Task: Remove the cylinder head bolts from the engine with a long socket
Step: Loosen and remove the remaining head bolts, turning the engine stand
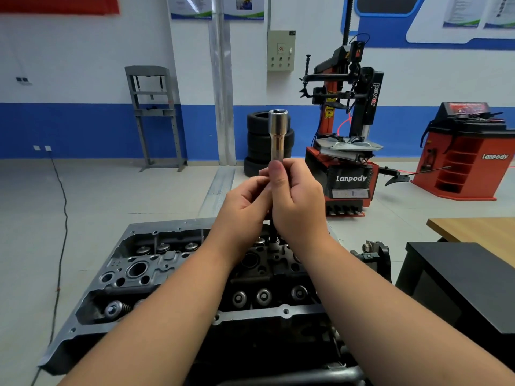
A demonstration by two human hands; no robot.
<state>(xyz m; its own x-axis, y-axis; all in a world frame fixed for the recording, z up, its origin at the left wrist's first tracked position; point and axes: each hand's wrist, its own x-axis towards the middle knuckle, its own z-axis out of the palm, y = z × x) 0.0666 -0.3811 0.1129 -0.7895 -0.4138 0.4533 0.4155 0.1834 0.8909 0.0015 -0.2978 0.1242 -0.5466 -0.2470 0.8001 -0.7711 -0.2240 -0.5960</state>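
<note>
A long chrome socket (277,136) stands upright above the engine, its open end up. My right hand (297,203) grips its lower part with the thumb along the shaft. My left hand (245,206) holds the same lower end from the left, fingers curled. A dark tool piece (274,240) hangs below my hands, mostly hidden. The engine's cylinder head (156,274) lies under my forearms, with valve springs and bolt holes showing.
A black stand (459,285) and a wooden table (479,229) are at the right. A tyre changer (348,151), a stack of tyres (259,143), a red wheel balancer (468,151) and a grey press frame (154,115) stand on the floor beyond. A cable (62,218) runs down the left.
</note>
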